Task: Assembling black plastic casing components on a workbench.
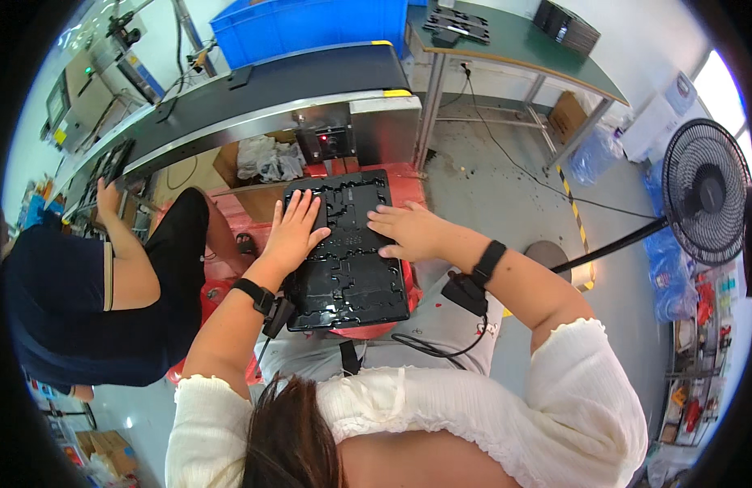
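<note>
A black moulded plastic tray [347, 272] with shaped recesses lies in front of me, above my lap. My left hand [293, 233] rests flat on the tray's upper left part, its fingers stretched out and spread. On the tray's right edge lies my right hand [404, 230], fingers extended toward the middle and slightly apart. Neither hand is wrapped round anything. Whether the tray is one piece or a stack cannot be made out. Both wrists carry black straps with small black devices, and a cable runs from the right one.
A conveyor belt [286, 77] runs beyond the tray, with a blue bin [307, 32] behind it. Another person [91, 293] sits at my left. A green table [514, 37] holds black trays [566, 27]. At the right stands a black fan [708, 191]; a cardboard box [250, 199] sits under the conveyor.
</note>
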Motion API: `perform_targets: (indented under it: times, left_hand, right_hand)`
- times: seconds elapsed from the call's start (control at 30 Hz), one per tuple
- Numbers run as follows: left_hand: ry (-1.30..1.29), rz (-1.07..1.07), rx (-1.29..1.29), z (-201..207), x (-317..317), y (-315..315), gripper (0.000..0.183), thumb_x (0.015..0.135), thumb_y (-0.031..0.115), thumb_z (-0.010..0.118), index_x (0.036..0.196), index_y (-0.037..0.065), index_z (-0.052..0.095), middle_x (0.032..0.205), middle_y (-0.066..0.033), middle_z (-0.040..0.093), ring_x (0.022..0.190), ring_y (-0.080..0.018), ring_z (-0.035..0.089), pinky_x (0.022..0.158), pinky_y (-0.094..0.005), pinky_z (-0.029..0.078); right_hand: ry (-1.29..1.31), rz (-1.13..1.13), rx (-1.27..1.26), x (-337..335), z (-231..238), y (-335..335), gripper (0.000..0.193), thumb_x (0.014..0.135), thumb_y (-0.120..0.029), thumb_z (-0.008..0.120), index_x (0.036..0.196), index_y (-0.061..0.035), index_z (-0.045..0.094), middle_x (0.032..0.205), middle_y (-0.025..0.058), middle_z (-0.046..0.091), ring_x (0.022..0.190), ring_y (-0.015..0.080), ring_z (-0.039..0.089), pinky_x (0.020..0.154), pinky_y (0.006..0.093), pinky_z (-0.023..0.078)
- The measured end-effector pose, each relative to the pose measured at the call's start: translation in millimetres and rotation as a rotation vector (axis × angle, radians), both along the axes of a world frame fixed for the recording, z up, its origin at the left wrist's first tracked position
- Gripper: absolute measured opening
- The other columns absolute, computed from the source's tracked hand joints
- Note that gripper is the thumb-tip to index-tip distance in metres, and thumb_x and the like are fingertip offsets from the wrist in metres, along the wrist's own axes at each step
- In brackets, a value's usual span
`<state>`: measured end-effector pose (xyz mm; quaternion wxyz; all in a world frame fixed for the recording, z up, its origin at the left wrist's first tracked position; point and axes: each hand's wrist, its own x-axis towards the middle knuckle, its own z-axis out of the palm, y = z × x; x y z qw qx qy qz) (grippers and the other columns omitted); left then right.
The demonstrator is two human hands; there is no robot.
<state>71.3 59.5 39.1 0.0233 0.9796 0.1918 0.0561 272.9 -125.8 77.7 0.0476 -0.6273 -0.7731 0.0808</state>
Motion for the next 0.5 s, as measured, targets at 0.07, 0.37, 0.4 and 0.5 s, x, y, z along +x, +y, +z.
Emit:
perform_targets:
  times: [0.07,0.37,0.4,0.5]
  left_hand:
    - [0.034,0.041,-0.027,-2,-1,-2,0.06,0.091,0.043,0.042,0.139,0.008,0.03,0.148,-0.0149,0.016,0.137,-0.0325,0.013,0.109,-0.0503,0.012]
    - [-0.067,0.141,-0.137,-3,-4,-6,0.053,0.09,0.044,0.041,0.138,0.021,0.033,0.148,-0.0187,0.01,0.136,-0.0376,0.012,0.104,-0.0579,0.018]
    - [-0.089,0.128,-0.137,-4,-5,-8,0.053,0.09,0.043,0.041,0.138,0.021,0.033,0.147,-0.0191,0.011,0.136,-0.0377,0.012,0.104,-0.0572,0.018]
    - [-0.129,0.136,-0.138,-7,-7,-8,0.055,0.091,0.046,0.038,0.138,0.02,0.032,0.147,-0.0206,0.011,0.136,-0.0379,0.011,0.104,-0.059,0.017]
  right_hand:
    - [0.085,-0.024,-0.289,3,29,-10,0.052,0.084,-0.036,0.056,0.126,-0.0065,0.049,0.125,0.0139,0.051,0.119,0.0282,0.046,0.095,0.0475,0.038]
    - [0.347,-0.102,-0.34,36,232,-69,0.038,0.085,-0.028,0.059,0.111,-0.0012,0.059,0.1,0.0166,0.064,0.091,0.027,0.063,0.078,0.0341,0.049]
    - [0.417,-0.052,-0.373,43,262,-73,0.035,0.085,-0.027,0.06,0.107,0.0007,0.061,0.096,0.0172,0.065,0.087,0.0258,0.064,0.075,0.0338,0.051]
    - [0.861,0.141,-0.326,69,321,-57,0.031,0.084,-0.024,0.061,0.094,0.0044,0.064,0.085,0.0195,0.066,0.077,0.0238,0.067,0.066,0.0315,0.055]
